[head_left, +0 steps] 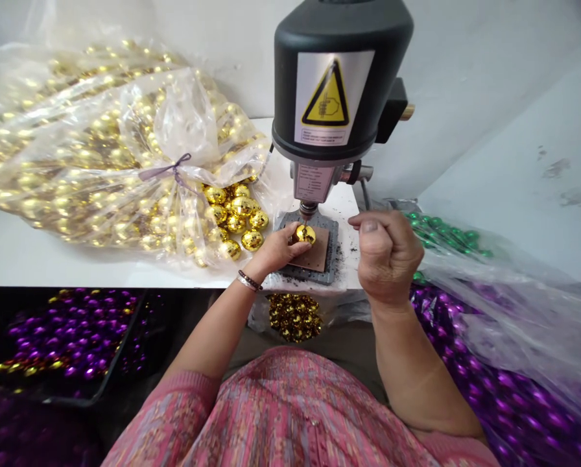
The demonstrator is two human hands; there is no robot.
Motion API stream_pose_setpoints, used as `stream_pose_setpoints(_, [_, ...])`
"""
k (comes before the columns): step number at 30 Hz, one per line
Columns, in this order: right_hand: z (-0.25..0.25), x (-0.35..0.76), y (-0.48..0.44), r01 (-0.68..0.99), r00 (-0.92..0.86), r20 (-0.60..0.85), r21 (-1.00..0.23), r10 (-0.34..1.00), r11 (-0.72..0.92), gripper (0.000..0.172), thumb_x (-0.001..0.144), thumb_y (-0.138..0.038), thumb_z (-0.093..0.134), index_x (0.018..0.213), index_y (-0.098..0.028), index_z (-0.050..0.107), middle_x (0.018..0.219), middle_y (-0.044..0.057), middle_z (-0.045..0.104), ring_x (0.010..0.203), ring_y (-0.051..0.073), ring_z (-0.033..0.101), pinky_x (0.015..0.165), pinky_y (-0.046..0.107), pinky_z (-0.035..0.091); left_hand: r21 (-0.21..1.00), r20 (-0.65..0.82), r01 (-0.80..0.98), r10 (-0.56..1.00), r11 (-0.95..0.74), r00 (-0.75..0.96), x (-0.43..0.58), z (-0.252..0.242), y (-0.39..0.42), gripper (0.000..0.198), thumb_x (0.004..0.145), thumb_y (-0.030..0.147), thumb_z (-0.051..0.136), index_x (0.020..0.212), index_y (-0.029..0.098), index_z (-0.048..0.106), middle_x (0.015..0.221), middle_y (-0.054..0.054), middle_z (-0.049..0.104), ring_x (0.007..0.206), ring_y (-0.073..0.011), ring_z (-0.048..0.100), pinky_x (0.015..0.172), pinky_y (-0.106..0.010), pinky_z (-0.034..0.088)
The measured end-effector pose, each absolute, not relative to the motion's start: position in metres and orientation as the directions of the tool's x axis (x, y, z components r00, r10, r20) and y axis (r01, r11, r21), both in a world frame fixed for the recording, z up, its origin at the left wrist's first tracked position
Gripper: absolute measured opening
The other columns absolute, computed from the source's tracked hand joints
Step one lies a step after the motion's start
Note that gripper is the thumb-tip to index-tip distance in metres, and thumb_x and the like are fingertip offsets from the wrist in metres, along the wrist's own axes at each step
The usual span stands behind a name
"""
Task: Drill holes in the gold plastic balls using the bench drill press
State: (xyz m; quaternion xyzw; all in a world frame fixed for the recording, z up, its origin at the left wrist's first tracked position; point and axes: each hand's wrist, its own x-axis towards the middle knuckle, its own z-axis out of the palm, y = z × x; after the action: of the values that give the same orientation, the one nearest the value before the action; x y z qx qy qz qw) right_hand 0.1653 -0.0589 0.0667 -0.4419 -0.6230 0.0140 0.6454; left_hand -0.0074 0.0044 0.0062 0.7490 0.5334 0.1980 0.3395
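Just in front of the drill press (343,84), the white table's (76,266) front edge; to its right, only a narrow strip of tabletop; crowding its left, a bulging, crinkled clear plastic bag (125,155). Directly below its chuck (308,209), over a flat brown board (314,256), a round, mirror-faceted gold ball (307,235), grasped in the left hand (277,250). At the lower end of its metal lever (364,191), the right hand (388,256), curled; cannot tell whether gripping.

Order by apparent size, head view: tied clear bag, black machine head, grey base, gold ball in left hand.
1. Tied clear bag
2. Black machine head (nearness may enlarge it)
3. Grey base
4. Gold ball in left hand
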Motion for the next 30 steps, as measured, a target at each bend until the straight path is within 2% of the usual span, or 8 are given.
stream_pose_setpoints(4, [0.059,0.165,-0.058,0.556,0.223,0.802,-0.572,0.555,0.603,0.022,0.094,-0.026,0.049,0.085,-0.021,0.068,0.078,-0.001,0.070,0.074,0.010,0.066,0.069,0.024,0.052,0.730,-0.067,0.657,0.936,-0.190,0.345,-0.007,0.006,0.005,0.053,0.087,0.035,0.067,0.135,0.015,0.058,0.112,-0.008,0.072,0.097,-0.0208,0.065,0.085,-0.028,0.048])
stream_pose_setpoints(8, [0.046,0.167,-0.054,0.569,0.214,0.819,-0.547,0.532,0.614,0.020,0.093,-0.023,0.049,0.089,-0.021,0.068,0.080,-0.001,0.069,0.076,0.010,0.065,0.072,0.025,0.052,0.745,-0.069,0.640,0.933,-0.186,0.352,-0.007,0.007,0.004,0.047,0.087,0.034,0.067,0.130,0.016,0.061,0.107,-0.006,0.073,0.092,-0.0196,0.065,0.083,-0.028,0.048])
stream_pose_setpoints(14, [0.024,0.169,-0.047,0.543,0.186,0.849,-0.508,0.494,0.669,0.019,0.092,-0.025,0.049,0.092,-0.021,0.068,0.080,0.000,0.069,0.073,0.011,0.064,0.068,0.027,0.052,0.760,-0.064,0.623,0.933,-0.184,0.353,-0.008,0.005,0.004,0.049,0.086,0.034,0.068,0.131,0.016,0.061,0.111,-0.008,0.073,0.096,-0.0223,0.067,0.086,-0.031,0.049])
stream_pose_setpoints(18, [0.061,0.164,-0.048,0.512,0.315,0.798,-0.598,0.513,0.616,0.032,0.096,-0.036,0.047,0.081,-0.019,0.069,0.072,0.001,0.066,0.066,0.010,0.061,0.060,0.026,0.047,0.781,-0.053,0.600,0.939,-0.173,0.339,-0.008,0.002,0.004,0.053,0.083,0.033,0.070,0.132,0.017,0.060,0.113,-0.008,0.072,0.097,-0.0222,0.066,0.087,-0.032,0.050])
stream_pose_setpoints(20, [0.089,0.163,-0.046,0.494,0.363,0.757,-0.651,0.543,0.576,0.042,0.097,-0.041,0.044,0.071,-0.018,0.067,0.063,0.000,0.059,0.061,0.009,0.057,0.058,0.027,0.043,0.802,-0.037,0.573,0.942,-0.171,0.333,-0.008,0.000,0.003,0.053,0.081,0.032,0.072,0.130,0.016,0.061,0.110,-0.007,0.072,0.094,-0.0204,0.066,0.085,-0.031,0.051])
stream_pose_setpoints(23, [0.119,0.162,-0.038,0.366,0.414,0.683,-0.730,0.602,0.577,0.045,0.098,-0.041,0.044,0.063,-0.016,0.061,0.055,-0.002,0.048,0.053,0.007,0.049,0.052,0.026,0.035,0.857,-0.023,0.489,0.938,-0.160,0.347,-0.014,-0.003,-0.003,0.053,0.080,0.031,0.072,0.130,0.016,0.061,0.108,-0.006,0.072,0.088,-0.0177,0.065,0.081,-0.029,0.052])
stream_pose_setpoints(27, [0.124,0.162,-0.032,0.301,0.436,0.667,-0.740,0.604,0.601,0.045,0.096,-0.042,0.049,0.063,-0.014,0.063,0.053,-0.004,0.046,0.049,0.005,0.044,0.050,0.024,0.030,0.929,-0.091,0.355,0.865,-0.106,0.494,-0.035,-0.005,-0.017,0.065,0.076,0.036,0.076,0.135,0.016,0.059,0.110,-0.008,0.072,0.092,-0.0186,0.067,0.083,-0.031,0.054])
stream_pose_setpoints(30, [0.118,0.162,-0.031,0.296,0.455,0.678,-0.727,0.578,0.620,0.048,0.095,-0.045,0.050,0.062,-0.013,0.063,0.050,-0.004,0.044,0.047,0.004,0.042,0.047,0.023,0.026,0.941,-0.143,0.329,0.792,-0.077,0.593,-0.055,-0.001,-0.024,0.067,0.074,0.040,0.078,0.135,0.017,0.060,0.117,-0.011,0.072,0.091,-0.0194,0.068,0.080,-0.031,0.055])
